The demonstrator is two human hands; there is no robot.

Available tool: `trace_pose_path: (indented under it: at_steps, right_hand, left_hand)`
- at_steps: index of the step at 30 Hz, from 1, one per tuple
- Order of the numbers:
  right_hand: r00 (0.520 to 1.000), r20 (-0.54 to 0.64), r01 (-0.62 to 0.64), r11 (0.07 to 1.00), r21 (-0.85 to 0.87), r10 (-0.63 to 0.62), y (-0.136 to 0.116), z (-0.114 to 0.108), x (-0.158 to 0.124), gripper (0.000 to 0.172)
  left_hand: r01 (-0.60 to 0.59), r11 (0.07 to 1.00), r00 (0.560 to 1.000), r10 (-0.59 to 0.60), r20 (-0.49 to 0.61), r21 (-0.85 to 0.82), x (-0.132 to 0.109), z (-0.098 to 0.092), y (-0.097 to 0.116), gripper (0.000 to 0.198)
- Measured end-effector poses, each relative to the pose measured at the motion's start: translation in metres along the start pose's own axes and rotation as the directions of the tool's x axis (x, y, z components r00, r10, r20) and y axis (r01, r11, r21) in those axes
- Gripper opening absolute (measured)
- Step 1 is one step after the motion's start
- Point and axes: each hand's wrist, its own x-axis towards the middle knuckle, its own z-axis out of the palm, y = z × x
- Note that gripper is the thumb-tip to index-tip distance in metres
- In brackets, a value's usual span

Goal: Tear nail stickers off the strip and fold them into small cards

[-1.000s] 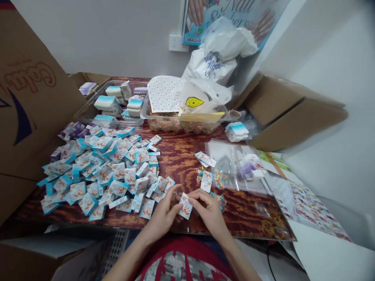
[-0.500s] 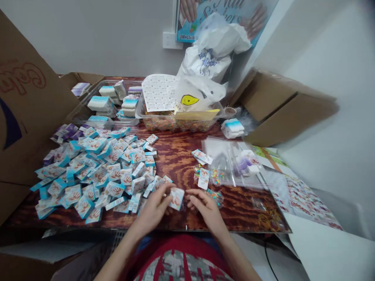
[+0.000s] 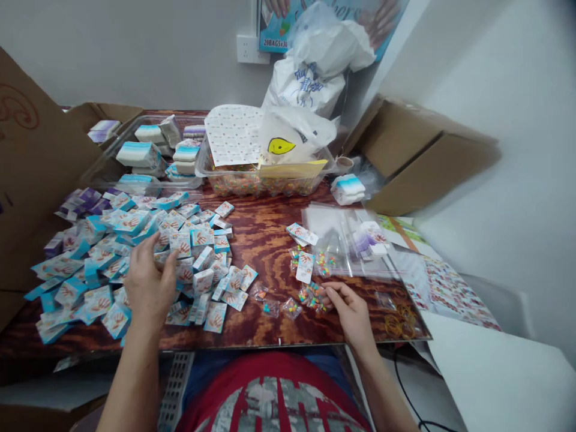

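A person in a red shirt (image 3: 270, 396) with grey lettering works at a dark red wood-grained surface (image 3: 265, 240). The left hand (image 3: 148, 285), thumb parted widely from its curved fingers, hangs over a heap of small blue-and-white cardboard boxes (image 3: 204, 237) printed with hands; whether it touches or holds one cannot be told. The right hand (image 3: 353, 312), thumb and forefinger nearly together, reaches the edge of a cluster of small clear plastic bags of multicoloured pieces (image 3: 311, 295); whether it grips one cannot be told. Three similar small bags (image 3: 291, 308) lie between the heap and the cluster. Just beyond the cluster rests a white printed card (image 3: 305, 267); yellow rubber bands (image 3: 400, 324) lie near the surface's right corner.
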Motion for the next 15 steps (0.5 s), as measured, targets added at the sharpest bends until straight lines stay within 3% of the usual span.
trace_pose_path:
  at_steps: [5, 7, 10, 12, 15]
  right_hand:
    - [0.997, 0.059, 0.046, 0.993, -0.108, -0.040, 0.004, 0.009, -0.006, 0.038]
    - [0.982, 0.144, 0.151, 0.968, -0.199, -0.124, 0.006, 0.019, -0.011, 0.030]
    - [0.904, 0.328, 0.382, 0.865, -0.327, -0.275, 0.014, 0.037, -0.023, 0.023]
    - [0.852, 0.378, 0.503, 0.768, -0.397, -0.362, 0.022, 0.047, -0.029, 0.019]
    - [0.796, 0.397, 0.603, 0.645, -0.468, -0.457, 0.032, 0.058, -0.029, 0.023]
  left_hand:
    - [-0.020, 0.995, 1.000, 0.018, -0.025, -0.100, -0.011, -0.004, 0.009, 0.033]
    - [-0.030, 0.985, 0.999, 0.033, 0.015, -0.170, -0.018, -0.003, 0.018, 0.029]
    - [-0.018, 0.944, 0.986, 0.072, 0.153, -0.328, -0.037, 0.006, 0.036, 0.024]
    - [0.017, 0.889, 0.950, 0.129, 0.285, -0.458, -0.055, 0.016, 0.053, 0.022]
    - [0.107, 0.828, 0.825, 0.235, 0.514, -0.551, -0.084, 0.031, 0.079, 0.024]
